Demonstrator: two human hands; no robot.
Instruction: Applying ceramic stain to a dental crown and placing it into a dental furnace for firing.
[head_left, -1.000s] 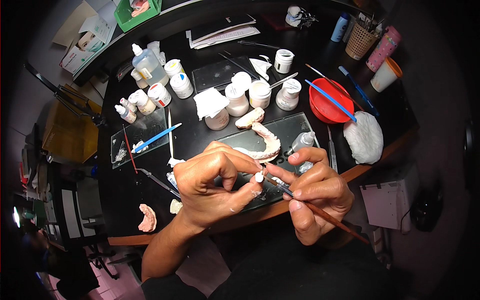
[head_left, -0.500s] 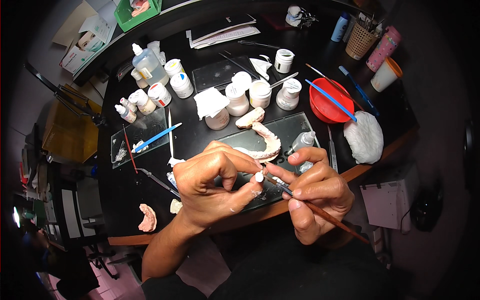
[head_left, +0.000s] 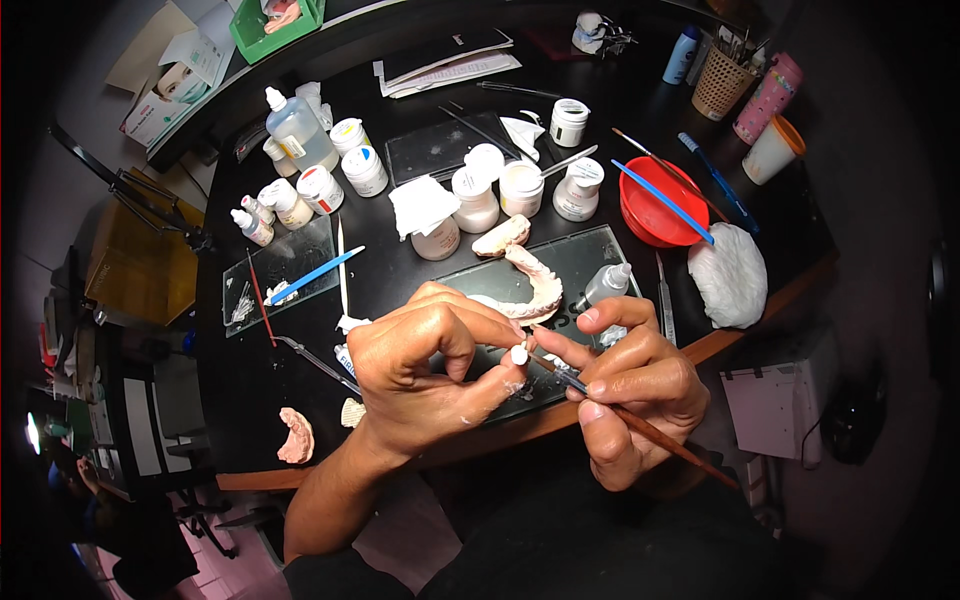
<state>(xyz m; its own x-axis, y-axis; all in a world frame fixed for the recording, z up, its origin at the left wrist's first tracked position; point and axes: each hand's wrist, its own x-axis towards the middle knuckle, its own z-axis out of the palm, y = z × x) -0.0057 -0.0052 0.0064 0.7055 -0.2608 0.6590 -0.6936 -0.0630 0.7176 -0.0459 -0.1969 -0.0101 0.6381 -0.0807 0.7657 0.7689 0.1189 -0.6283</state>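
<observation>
My left hand (head_left: 420, 370) is closed in a pinch on a small white tooth-shaped piece (head_left: 519, 355), with white residue on the thumb. My right hand (head_left: 635, 390) grips a thin brush with a wooden handle (head_left: 655, 433), its tip at or very close to the small piece. Behind my hands a horseshoe-shaped cream dental cast (head_left: 543, 290) and a small dropper bottle (head_left: 608, 285) rest on a dark glass slab (head_left: 590, 245). A second cream cast piece (head_left: 500, 235) sits just above them. A pink cast (head_left: 295, 437) lies at the near left.
Around are white jars (head_left: 475, 200), a large dropper bottle (head_left: 300, 130), a red bowl (head_left: 660, 215), white wadding (head_left: 728, 275), a second glass slab (head_left: 315, 235), tools, a cup (head_left: 770, 152) and a lamp arm (head_left: 115, 170). Another person's hand (head_left: 86, 472) shows dimly at far left.
My hands, the small piece and the brush have stayed nearly still. At the far left, the other person's hand has come more clearly into view.
</observation>
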